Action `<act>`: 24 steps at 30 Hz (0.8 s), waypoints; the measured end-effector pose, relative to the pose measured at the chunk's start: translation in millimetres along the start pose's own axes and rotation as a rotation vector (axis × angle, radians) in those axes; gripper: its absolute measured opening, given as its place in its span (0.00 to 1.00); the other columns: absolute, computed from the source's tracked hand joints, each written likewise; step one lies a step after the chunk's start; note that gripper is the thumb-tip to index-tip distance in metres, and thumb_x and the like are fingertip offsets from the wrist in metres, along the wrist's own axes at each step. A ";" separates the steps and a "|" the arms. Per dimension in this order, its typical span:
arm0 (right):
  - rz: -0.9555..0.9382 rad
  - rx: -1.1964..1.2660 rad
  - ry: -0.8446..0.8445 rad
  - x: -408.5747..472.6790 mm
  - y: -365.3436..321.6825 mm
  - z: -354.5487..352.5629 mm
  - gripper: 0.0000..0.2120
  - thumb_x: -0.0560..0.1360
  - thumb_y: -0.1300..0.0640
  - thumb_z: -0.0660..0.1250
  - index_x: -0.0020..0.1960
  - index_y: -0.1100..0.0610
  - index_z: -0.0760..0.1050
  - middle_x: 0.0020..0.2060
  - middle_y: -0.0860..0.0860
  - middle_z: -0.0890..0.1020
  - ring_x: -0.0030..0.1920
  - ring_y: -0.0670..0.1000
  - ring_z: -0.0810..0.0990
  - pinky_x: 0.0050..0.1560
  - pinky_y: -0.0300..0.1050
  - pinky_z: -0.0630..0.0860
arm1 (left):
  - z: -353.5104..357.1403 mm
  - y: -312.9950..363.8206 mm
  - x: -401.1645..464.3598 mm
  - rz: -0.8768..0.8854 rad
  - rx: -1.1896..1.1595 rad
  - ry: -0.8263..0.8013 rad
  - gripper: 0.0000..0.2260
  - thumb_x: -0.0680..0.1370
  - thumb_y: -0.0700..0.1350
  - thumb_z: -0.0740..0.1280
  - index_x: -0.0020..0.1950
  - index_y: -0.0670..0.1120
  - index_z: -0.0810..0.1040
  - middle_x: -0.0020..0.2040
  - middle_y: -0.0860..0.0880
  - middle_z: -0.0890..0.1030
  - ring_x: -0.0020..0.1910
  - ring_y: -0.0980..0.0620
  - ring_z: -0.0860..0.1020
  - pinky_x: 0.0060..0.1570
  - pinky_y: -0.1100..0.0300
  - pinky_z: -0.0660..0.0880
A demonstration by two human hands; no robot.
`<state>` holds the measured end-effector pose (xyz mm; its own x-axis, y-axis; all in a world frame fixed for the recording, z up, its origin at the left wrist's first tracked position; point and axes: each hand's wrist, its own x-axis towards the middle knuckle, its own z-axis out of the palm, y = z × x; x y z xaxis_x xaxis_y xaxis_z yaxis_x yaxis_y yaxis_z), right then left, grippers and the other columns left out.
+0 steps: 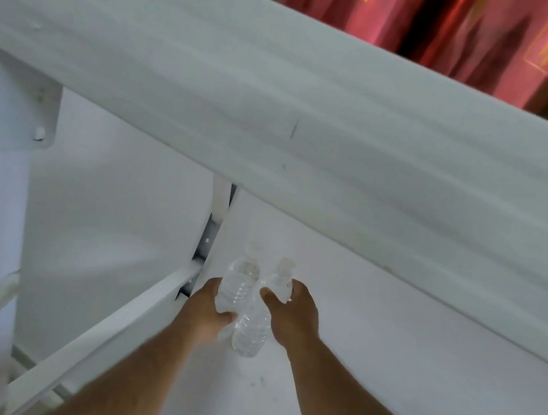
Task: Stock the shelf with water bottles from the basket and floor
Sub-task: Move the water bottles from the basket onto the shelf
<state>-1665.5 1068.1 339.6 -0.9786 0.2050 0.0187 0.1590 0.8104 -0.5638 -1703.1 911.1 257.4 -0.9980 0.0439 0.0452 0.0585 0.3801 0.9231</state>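
Both hands [208, 313] [290, 316] gripping clear unlabelled water bottles [238, 285], red cans [443, 24] reading "500ml"

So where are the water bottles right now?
The water bottles are low in the middle of the head view, gripped between the left hand and right hand, over the white lower shelf.

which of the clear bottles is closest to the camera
The clear plastic water bottle lowest in the cluster, between the two wrists. The left hand grips another; the right hand holds a third farther in.
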 end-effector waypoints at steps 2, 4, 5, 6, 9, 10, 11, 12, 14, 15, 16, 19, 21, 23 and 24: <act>0.036 -0.010 -0.018 -0.5 -0.4 -3.8 0.29 0.77 0.37 0.63 0.72 0.54 0.70 0.69 0.54 0.75 0.69 0.55 0.72 0.71 0.48 0.67 | -0.6 -0.9 -1.3 -0.012 0.023 -0.030 0.30 0.70 0.47 0.73 0.71 0.51 0.67 0.61 0.54 0.78 0.58 0.51 0.78 0.53 0.57 0.76; 0.080 0.068 0.009 -3.0 0.2 -7.8 0.34 0.76 0.39 0.66 0.73 0.58 0.68 0.69 0.54 0.74 0.69 0.55 0.72 0.69 0.44 0.67 | -2.8 0.2 -6.9 -0.031 0.053 -0.034 0.34 0.71 0.47 0.74 0.74 0.49 0.64 0.68 0.51 0.76 0.65 0.49 0.75 0.63 0.53 0.74; 0.091 0.098 0.017 -6.2 -0.5 -9.0 0.35 0.76 0.40 0.68 0.75 0.60 0.65 0.70 0.55 0.73 0.70 0.55 0.72 0.68 0.43 0.67 | -4.0 2.0 -11.0 -0.042 0.061 -0.030 0.36 0.72 0.47 0.74 0.77 0.48 0.61 0.71 0.49 0.73 0.68 0.48 0.73 0.66 0.53 0.71; 0.098 0.113 0.007 -9.1 -0.6 -9.5 0.37 0.75 0.41 0.69 0.76 0.61 0.63 0.71 0.55 0.72 0.71 0.55 0.71 0.67 0.42 0.66 | -6.2 5.5 -17.7 -0.059 0.058 -0.031 0.37 0.73 0.46 0.73 0.78 0.47 0.58 0.73 0.48 0.70 0.70 0.47 0.71 0.68 0.54 0.70; 0.118 0.143 -0.016 -24.1 -3.1 -12.5 0.43 0.74 0.40 0.70 0.79 0.60 0.55 0.75 0.56 0.67 0.74 0.55 0.67 0.71 0.45 0.64 | -15.0 17.8 -39.1 -0.108 0.095 -0.033 0.36 0.75 0.46 0.71 0.79 0.48 0.57 0.72 0.46 0.71 0.67 0.45 0.74 0.60 0.57 0.74; 0.123 0.135 -0.020 -31.0 -4.7 -14.1 0.44 0.74 0.40 0.69 0.79 0.60 0.55 0.75 0.56 0.67 0.74 0.55 0.67 0.72 0.46 0.64 | -18.9 20.9 -46.6 -0.102 0.119 -0.037 0.34 0.75 0.47 0.70 0.78 0.49 0.59 0.70 0.46 0.74 0.63 0.45 0.77 0.56 0.56 0.76; 0.127 0.128 -0.023 -39.6 -6.7 -15.3 0.43 0.75 0.39 0.69 0.79 0.60 0.55 0.75 0.56 0.66 0.74 0.55 0.67 0.73 0.47 0.64 | -24.3 25.2 -56.0 -0.098 0.149 -0.049 0.33 0.74 0.48 0.70 0.77 0.50 0.61 0.68 0.46 0.75 0.61 0.45 0.78 0.56 0.55 0.77; 0.135 0.111 -0.027 -49.4 -8.4 -16.1 0.43 0.75 0.39 0.68 0.79 0.60 0.55 0.76 0.56 0.66 0.74 0.55 0.67 0.73 0.47 0.64 | -29.5 29.2 -66.5 -0.088 0.174 -0.060 0.32 0.74 0.48 0.70 0.76 0.50 0.62 0.67 0.47 0.76 0.61 0.45 0.78 0.57 0.53 0.77; 0.143 0.078 -0.041 -70.7 -14.0 -19.8 0.42 0.75 0.39 0.67 0.79 0.59 0.55 0.76 0.55 0.66 0.74 0.55 0.67 0.73 0.47 0.63 | -41.3 38.9 -88.2 -0.061 0.234 -0.091 0.29 0.74 0.49 0.70 0.73 0.51 0.65 0.66 0.48 0.77 0.62 0.45 0.77 0.60 0.51 0.76; 0.144 0.064 -0.053 -83.9 -17.5 -21.8 0.41 0.76 0.39 0.66 0.79 0.59 0.55 0.76 0.55 0.66 0.74 0.56 0.67 0.73 0.47 0.63 | -47.5 44.3 -100.3 -0.048 0.275 -0.110 0.28 0.74 0.50 0.69 0.73 0.52 0.66 0.66 0.48 0.76 0.63 0.45 0.77 0.62 0.50 0.75; 0.144 0.047 -0.069 -97.6 -21.0 -23.7 0.41 0.76 0.39 0.65 0.79 0.58 0.55 0.76 0.55 0.66 0.74 0.56 0.66 0.72 0.47 0.63 | -53.6 49.8 -112.6 -0.033 0.321 -0.132 0.28 0.74 0.50 0.69 0.74 0.53 0.65 0.68 0.49 0.75 0.66 0.45 0.75 0.64 0.50 0.74; 0.140 -0.035 -0.127 -142.8 -31.2 -28.5 0.39 0.77 0.38 0.63 0.80 0.57 0.54 0.76 0.54 0.65 0.74 0.56 0.66 0.72 0.48 0.64 | -71.6 62.8 -146.9 -0.031 0.519 -0.221 0.34 0.77 0.51 0.67 0.79 0.51 0.56 0.77 0.49 0.64 0.73 0.45 0.67 0.71 0.48 0.67; 0.120 -0.097 -0.168 -174.1 -37.4 -29.9 0.38 0.78 0.38 0.62 0.80 0.55 0.54 0.76 0.53 0.65 0.75 0.56 0.65 0.72 0.49 0.64 | -81.0 68.5 -167.5 0.003 0.622 -0.266 0.34 0.78 0.52 0.66 0.80 0.51 0.54 0.78 0.49 0.62 0.74 0.44 0.66 0.71 0.47 0.67; 0.087 -0.186 -0.198 -201.6 -42.4 -30.3 0.37 0.78 0.38 0.61 0.79 0.56 0.55 0.76 0.53 0.65 0.75 0.57 0.64 0.72 0.51 0.65 | -88.5 73.1 -186.4 0.058 0.676 -0.285 0.33 0.77 0.52 0.66 0.79 0.51 0.55 0.77 0.49 0.64 0.72 0.44 0.68 0.69 0.46 0.69; 0.075 -0.226 -0.207 -214.2 -44.4 -30.4 0.37 0.78 0.38 0.61 0.79 0.56 0.55 0.76 0.53 0.65 0.74 0.58 0.64 0.72 0.51 0.65 | -92.0 74.6 -195.1 0.075 0.696 -0.287 0.32 0.77 0.52 0.66 0.79 0.52 0.56 0.77 0.49 0.64 0.72 0.44 0.69 0.68 0.46 0.70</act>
<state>-1459.1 1004.9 385.7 -0.9652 0.1714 -0.1973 0.2338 0.9036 -0.3589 -1506.1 845.9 352.7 -0.9509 0.2959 -0.0907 0.2229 0.8582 0.4625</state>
